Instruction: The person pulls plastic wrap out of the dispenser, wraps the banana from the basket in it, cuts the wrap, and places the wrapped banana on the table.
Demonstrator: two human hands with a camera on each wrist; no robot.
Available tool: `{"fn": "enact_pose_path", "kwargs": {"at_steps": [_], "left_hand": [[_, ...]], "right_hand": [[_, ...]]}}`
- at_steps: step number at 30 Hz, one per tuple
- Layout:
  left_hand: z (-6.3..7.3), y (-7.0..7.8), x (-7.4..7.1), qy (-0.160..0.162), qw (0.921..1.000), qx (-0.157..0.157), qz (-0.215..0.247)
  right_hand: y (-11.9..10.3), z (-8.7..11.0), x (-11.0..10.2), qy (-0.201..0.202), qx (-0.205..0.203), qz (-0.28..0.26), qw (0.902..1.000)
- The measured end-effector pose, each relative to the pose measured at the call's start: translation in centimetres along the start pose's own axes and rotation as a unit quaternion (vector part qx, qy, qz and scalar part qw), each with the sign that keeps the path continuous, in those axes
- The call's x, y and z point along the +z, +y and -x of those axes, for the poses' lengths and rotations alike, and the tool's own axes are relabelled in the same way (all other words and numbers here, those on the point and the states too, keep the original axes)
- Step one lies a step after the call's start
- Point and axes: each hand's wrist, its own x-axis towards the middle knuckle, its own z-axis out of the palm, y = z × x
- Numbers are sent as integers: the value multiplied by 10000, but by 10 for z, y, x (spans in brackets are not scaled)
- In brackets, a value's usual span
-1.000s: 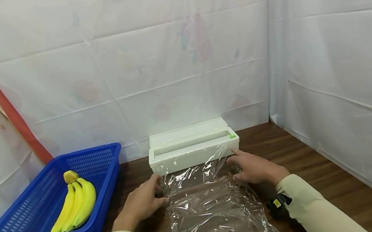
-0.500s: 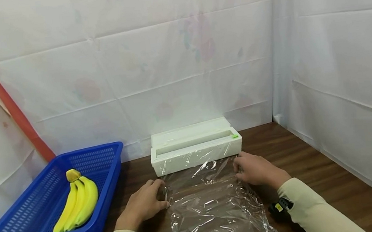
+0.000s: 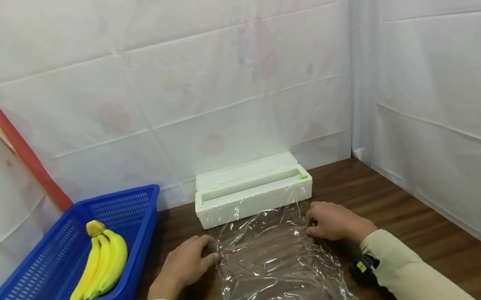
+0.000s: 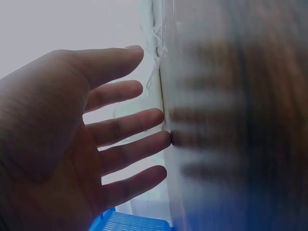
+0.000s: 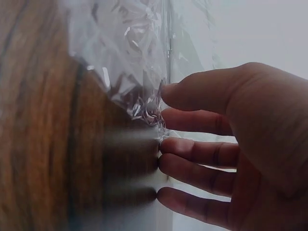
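A wrinkled sheet of clear plastic wrap [image 3: 276, 269] runs from the front of a white dispenser box [image 3: 255, 202] down the dark wooden table. At its left edge my left hand [image 3: 186, 262] rests with fingers spread and relaxed; the left wrist view shows the left hand's fingertips [image 4: 156, 115] right at the tabletop, nothing held between them. On the opposite edge my right hand [image 3: 337, 220] pinches the wrap between thumb and forefinger. Bunched plastic wrap [image 5: 144, 108] shows at those tips in the right wrist view, while the other fingers touch the table.
To the left stands a blue plastic basket [image 3: 140, 245] holding a bunch of bananas [image 3: 102, 264]. The box's lid [image 3: 244, 169] is raised at the back, and a small green piece [image 3: 303, 176] sits at its right end. White sheeting [image 3: 234, 96] hangs behind and at the right.
My right hand has come down from beside the box's right corner toward me, and its fingers have drawn together at the wrap's edge. The left hand has barely moved.
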Motion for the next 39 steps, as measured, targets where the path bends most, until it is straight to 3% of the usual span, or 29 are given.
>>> {"fn": "enact_pose_path", "kwargs": {"at_steps": [6, 13, 20, 23, 28, 30, 39], "left_hand": [[1, 0, 2, -78, 9999, -89, -31], [4, 0, 1, -387, 9989, -212, -168], [1, -1, 4, -439, 9985, -307, -145], [-1, -1, 6, -334, 9990, -294, -33], [-6, -2, 4, 223, 9991, -258, 270], [-6, -3, 3, 325, 9983, -273, 390], [-13, -10, 3, 10, 9961, -87, 883]], "right_hand": [[2, -1, 1, 48, -145, 18, 9999], [3, 0, 0, -51, -199, -37, 9998], [5, 4, -1, -149, -407, -174, 9989], [7, 5, 0, -191, -248, -323, 9990], [13, 0, 5, 303, 177, -984, 9945], [16, -2, 7, 524, 146, -1170, 9916], [21, -7, 15, 641, 227, -1621, 9844]]}}
